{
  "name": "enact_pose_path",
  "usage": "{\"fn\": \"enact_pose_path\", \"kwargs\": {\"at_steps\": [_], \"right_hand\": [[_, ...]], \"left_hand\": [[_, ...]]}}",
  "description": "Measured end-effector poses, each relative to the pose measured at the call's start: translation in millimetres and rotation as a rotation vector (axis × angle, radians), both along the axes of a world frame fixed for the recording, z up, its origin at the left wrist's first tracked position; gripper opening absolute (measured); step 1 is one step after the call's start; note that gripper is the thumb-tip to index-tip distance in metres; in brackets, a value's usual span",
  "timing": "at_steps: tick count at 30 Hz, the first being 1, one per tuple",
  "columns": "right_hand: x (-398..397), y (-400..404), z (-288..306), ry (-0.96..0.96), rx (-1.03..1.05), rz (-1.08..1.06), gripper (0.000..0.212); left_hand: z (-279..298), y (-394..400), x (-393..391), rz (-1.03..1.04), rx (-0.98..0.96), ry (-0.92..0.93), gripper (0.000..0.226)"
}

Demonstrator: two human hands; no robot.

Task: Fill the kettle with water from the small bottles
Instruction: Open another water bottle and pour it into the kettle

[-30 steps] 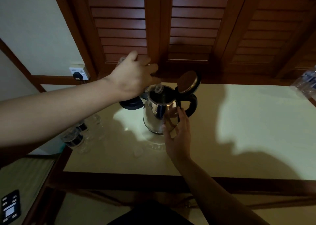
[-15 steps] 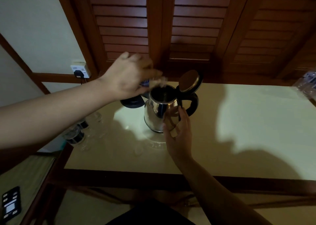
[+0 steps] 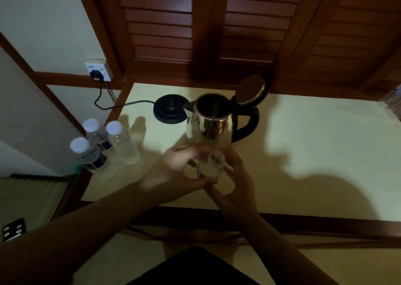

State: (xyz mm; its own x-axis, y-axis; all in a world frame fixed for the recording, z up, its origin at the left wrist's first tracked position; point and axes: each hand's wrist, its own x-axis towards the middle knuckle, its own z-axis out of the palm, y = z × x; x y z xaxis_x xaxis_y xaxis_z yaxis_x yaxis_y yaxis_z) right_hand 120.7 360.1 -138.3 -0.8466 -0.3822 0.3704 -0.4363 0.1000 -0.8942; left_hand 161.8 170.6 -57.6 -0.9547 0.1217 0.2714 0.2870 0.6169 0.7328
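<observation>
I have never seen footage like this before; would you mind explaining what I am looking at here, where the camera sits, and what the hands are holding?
There is no machine here: a person wears one camera on the head, looking forward and down, so both arms reach in from below. The left hand and the right hand meet around a small clear bottle; the picture is blurred there, so the exact grip is unclear. Behind them on the pale table stands a steel kettle with its lid flipped open. To its left sits its black base, with a cord to a wall socket. Three capped bottles stand at the table's left edge.
</observation>
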Motion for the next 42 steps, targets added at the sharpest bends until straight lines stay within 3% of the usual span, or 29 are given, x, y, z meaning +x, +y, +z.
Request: {"fn": "enact_pose_path", "kwargs": {"at_steps": [4, 12, 15, 20, 24, 26, 34, 37, 40, 42], "right_hand": [[6, -1, -11, -0.126, 0.076, -0.017, 0.057], [-2, 2, -15, -0.024, 0.124, -0.115, 0.060], [-3, 1, -17, 0.001, 0.145, -0.132, 0.064], [-6, 1, -22, -0.033, 0.135, -0.129, 0.065], [-8, 3, -22, -0.025, 0.148, -0.115, 0.066], [-9, 3, -24, -0.024, 0.150, -0.118, 0.068], [-10, 2, -30, 0.015, 0.137, -0.100, 0.067], [-11, 1, -34, 0.038, 0.146, -0.116, 0.065], [-11, 2, -36, 0.045, 0.141, -0.118, 0.062], [-12, 2, -36, 0.041, 0.148, -0.111, 0.065]], "left_hand": [[-31, -11, -2, 0.056, 0.063, -0.107, 0.061], [-81, -56, 4, 0.065, -0.450, -0.163, 0.054], [-85, -56, 1, 0.030, -0.532, -0.217, 0.046], [-74, -50, -1, 0.080, -0.375, -0.266, 0.039], [-16, -29, -5, 0.174, 0.014, -0.066, 0.030], [11, -15, -11, 0.115, 0.064, -0.018, 0.031], [24, 6, -31, -0.029, -0.353, 0.040, 0.035], [32, 12, -35, -0.020, -0.648, 0.089, 0.037], [43, 29, -36, 0.058, -0.945, 0.137, 0.055], [46, 34, -39, 0.043, -0.944, 0.098, 0.051]]}}
